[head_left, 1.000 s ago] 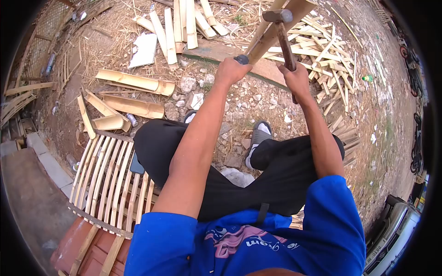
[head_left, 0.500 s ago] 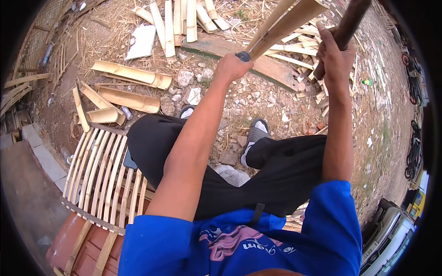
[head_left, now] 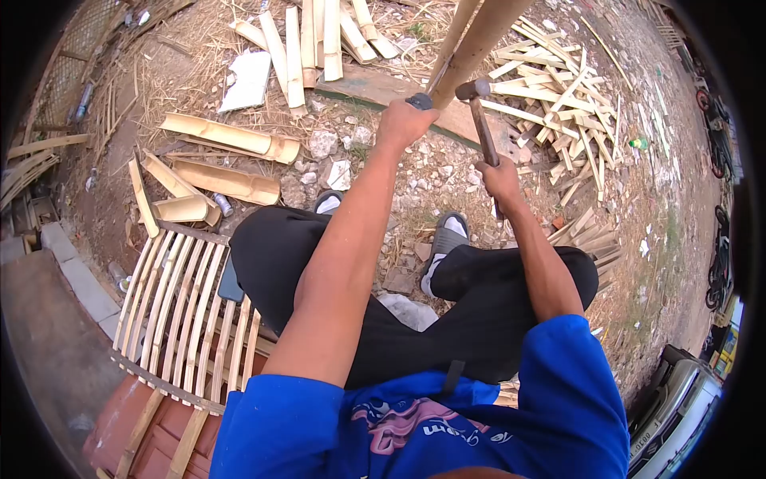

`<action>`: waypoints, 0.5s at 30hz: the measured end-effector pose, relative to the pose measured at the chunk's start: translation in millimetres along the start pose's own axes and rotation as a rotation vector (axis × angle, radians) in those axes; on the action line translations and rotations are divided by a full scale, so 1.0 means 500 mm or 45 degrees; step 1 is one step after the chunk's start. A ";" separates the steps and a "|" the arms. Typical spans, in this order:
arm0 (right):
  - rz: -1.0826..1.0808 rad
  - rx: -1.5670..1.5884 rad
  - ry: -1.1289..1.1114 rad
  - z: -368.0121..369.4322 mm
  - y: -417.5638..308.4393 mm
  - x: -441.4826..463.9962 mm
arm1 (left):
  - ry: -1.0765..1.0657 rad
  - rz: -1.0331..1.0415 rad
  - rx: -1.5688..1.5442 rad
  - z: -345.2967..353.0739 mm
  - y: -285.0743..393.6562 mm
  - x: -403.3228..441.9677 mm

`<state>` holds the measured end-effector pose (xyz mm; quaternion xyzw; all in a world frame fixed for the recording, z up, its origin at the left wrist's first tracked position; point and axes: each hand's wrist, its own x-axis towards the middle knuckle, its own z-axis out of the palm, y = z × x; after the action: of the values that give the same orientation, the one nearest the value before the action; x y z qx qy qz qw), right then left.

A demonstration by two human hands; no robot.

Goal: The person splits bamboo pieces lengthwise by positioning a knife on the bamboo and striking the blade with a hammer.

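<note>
My left hand (head_left: 405,124) is closed round the dark handle of a knife (head_left: 420,100). Its thin blade, partly visible, sits in the split of an upright bamboo pole (head_left: 472,56), whose halves spread apart toward the top of the view. My right hand (head_left: 502,180) grips the wooden shaft of a hammer (head_left: 485,132). The hammer's head is up, close beside the lower part of the bamboo and to the right of the knife. Under the bamboo lies a wooden plank (head_left: 367,84) on the ground.
Thin bamboo strips (head_left: 558,96) are heaped at the right. Split bamboo halves (head_left: 227,136) lie on the left, with more pieces (head_left: 309,44) behind. A slatted bamboo seat (head_left: 179,303) with a phone (head_left: 230,279) is beside my leg. A parked vehicle (head_left: 674,407) stands at lower right.
My right hand has swung the hammer down from high at the right, bringing its head into view beside the bamboo. My left hand stays on the knife; the bamboo has shifted slightly left.
</note>
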<state>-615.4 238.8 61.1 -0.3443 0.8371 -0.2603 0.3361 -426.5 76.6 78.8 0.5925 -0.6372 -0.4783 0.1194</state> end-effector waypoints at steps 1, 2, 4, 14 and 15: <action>-0.062 0.060 0.032 -0.010 -0.043 -0.010 | 0.006 0.014 -0.007 0.003 0.002 -0.005; -0.115 0.120 0.061 -0.018 -0.072 -0.021 | -0.004 0.001 0.026 0.004 0.003 -0.014; -0.135 0.090 0.089 -0.031 -0.108 -0.010 | -0.015 -0.008 0.088 0.004 0.018 -0.022; -0.178 0.095 0.167 -0.064 -0.151 -0.016 | -0.014 -0.007 0.015 0.005 0.010 -0.024; -0.180 0.118 0.186 -0.092 -0.199 -0.025 | -0.033 0.012 0.019 0.011 0.006 -0.022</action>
<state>-602.8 195.1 161.5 -0.3667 0.8201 -0.3463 0.2704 -429.5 88.0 82.8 0.5841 -0.6449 -0.4807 0.1090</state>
